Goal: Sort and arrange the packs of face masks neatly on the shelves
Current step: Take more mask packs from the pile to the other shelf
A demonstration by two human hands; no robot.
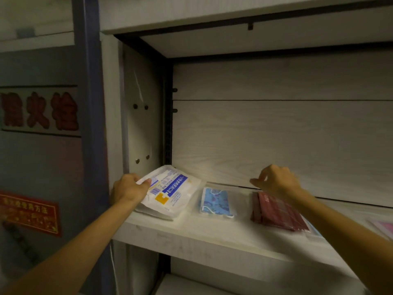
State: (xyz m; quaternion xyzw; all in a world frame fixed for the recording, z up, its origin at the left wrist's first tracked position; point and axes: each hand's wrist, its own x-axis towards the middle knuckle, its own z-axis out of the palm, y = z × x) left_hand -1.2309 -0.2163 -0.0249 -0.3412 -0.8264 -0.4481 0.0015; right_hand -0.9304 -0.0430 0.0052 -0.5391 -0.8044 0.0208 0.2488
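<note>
While the left hand [129, 188] grips the white-and-blue plastic mask pack [170, 191], long axis running toward the shelf's back-left corner, the right hand [276, 179] hovers loosely curled, empty.

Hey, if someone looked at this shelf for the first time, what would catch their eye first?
Probably the white mask pack with the blue label, tilted at the shelf's left end where the left hand grips its edge. Next, the blue patterned masks lying flat in the middle and the dark red pack to their right, with the right hand hovering above it, fingers curled. Red signs stand out on the wall at left.
</note>
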